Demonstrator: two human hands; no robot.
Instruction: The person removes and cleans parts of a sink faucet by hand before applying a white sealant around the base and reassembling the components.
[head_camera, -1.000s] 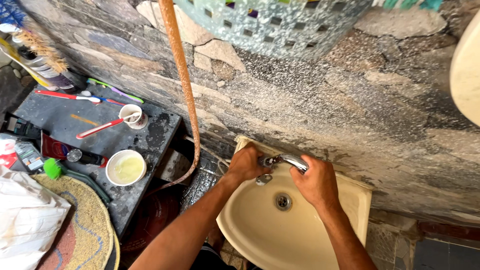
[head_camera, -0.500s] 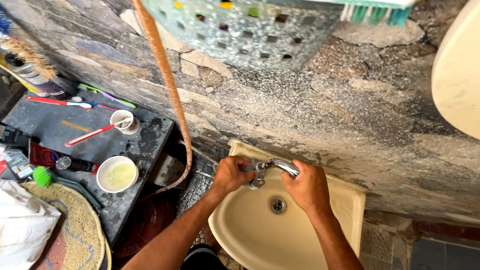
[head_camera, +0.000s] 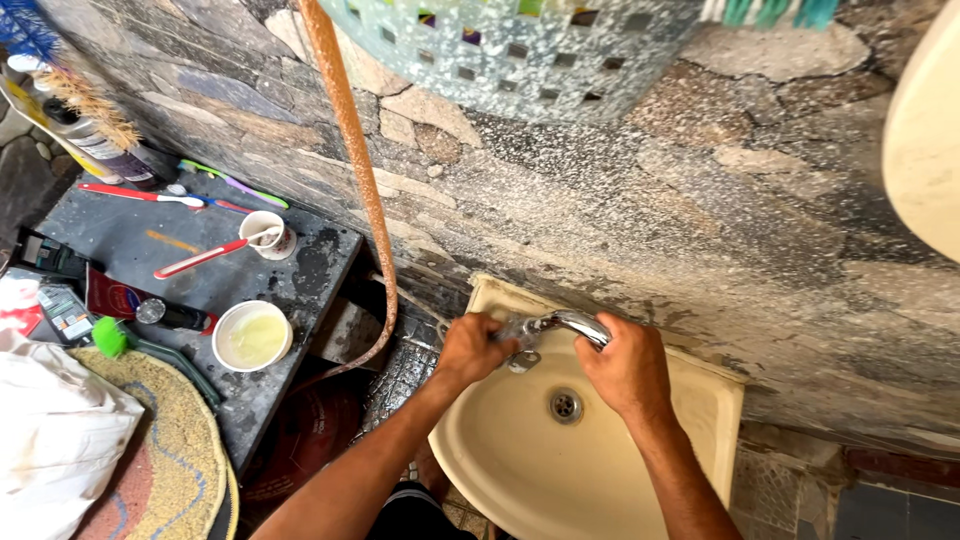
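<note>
My left hand (head_camera: 472, 348) and right hand (head_camera: 628, 368) are both bare: no gloves, rings, watch or wristbands show. Both forearms are uncovered from wrist to the lower frame edge, with no sleeves in view. Fine hair shows along each forearm. Between the forearms, a dark garment (head_camera: 405, 512) covers my body.

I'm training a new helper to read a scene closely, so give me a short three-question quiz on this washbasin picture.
1. True or false: both hands are on the chrome tap.
2. Which lies in the small cup on the dark shelf? A) a red-handled toothbrush B) a spoon C) a comb
3. What hangs down the stone wall left of the basin?

Key:
1. True: the left hand and the right hand both grip it.
2. A
3. An orange hose.
</note>
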